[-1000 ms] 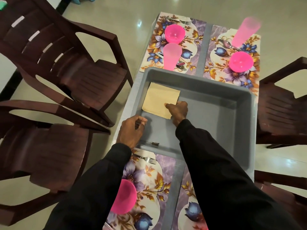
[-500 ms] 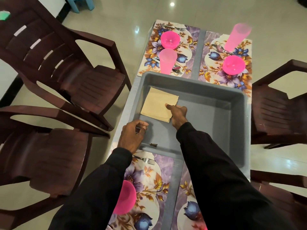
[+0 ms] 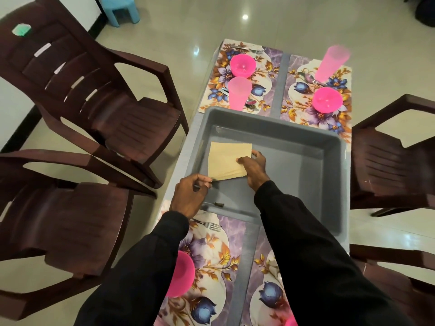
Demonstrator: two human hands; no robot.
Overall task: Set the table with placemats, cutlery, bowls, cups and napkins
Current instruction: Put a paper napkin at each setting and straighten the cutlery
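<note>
— Centre of the frame?
— Grey tub (image 3: 329, 165), sitting across the middle of the table (image 3: 281, 64). Inside, toward its left wall, a stack of beige napkins (image 3: 224, 158).

— Right hand (image 3: 255, 168)?
— Down in the tub, at the stack's right edge. Thumb on top, fingers curled round the side, pinching the napkins. Black sleeve (image 3: 306, 243) running to the lower right.

— Left hand (image 3: 188, 198)?
— At the tub's lower left corner, over the rim. Thumb and forefinger nearly closed at the stack's lower left corner, touching it. Gripped or merely touched: cannot tell.

— Upper part of the frame?
— Two floral placemats side by side. Upper left placemat (image 3: 220, 92): pink bowl (image 3: 242, 65), pink cup (image 3: 239, 94) below it, fork (image 3: 249, 49) along the top edge. Upper right placemat (image 3: 299, 107): pink cup (image 3: 330, 65), pink bowl (image 3: 327, 100), spoon (image 3: 310, 78) between.

— Bottom of the frame?
— Two more placemats, partly hidden by the arms. On the lower left placemat (image 3: 219, 255), a fork (image 3: 210, 225) just below the tub and another pink bowl (image 3: 182, 276) beside the left sleeve.

— Around the table?
— Dark brown plastic chairs (image 3: 106, 109) left and right. Small blue stool (image 3: 122, 10) at upper left.
</note>
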